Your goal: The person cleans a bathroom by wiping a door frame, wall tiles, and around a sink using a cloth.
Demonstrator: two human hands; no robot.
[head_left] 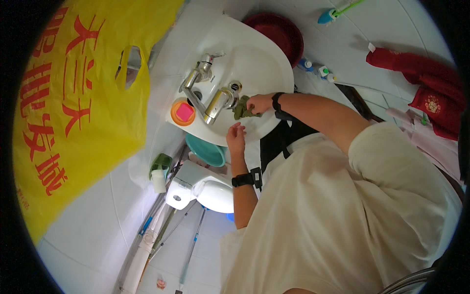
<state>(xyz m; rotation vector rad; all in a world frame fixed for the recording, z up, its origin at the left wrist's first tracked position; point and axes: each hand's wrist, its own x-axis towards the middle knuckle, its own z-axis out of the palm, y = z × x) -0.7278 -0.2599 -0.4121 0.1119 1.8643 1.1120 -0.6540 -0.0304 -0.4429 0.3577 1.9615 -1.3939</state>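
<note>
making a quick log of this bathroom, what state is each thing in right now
cloth: bunched up, in the sink
right hand: closed on the cloth
left hand: empty, fingers loosely curled
tap: cannot tell if running
toilet: lid looks down
red towels: hanging
orange dish: holding a pink square
yellow bag: spread broadly, handle hole open

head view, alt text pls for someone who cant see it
A person's right hand grips a dark green cloth in a white sink beside a metal faucet; the left hand is nearby, loosely curled. A yellow bag hangs at upper left.
</note>
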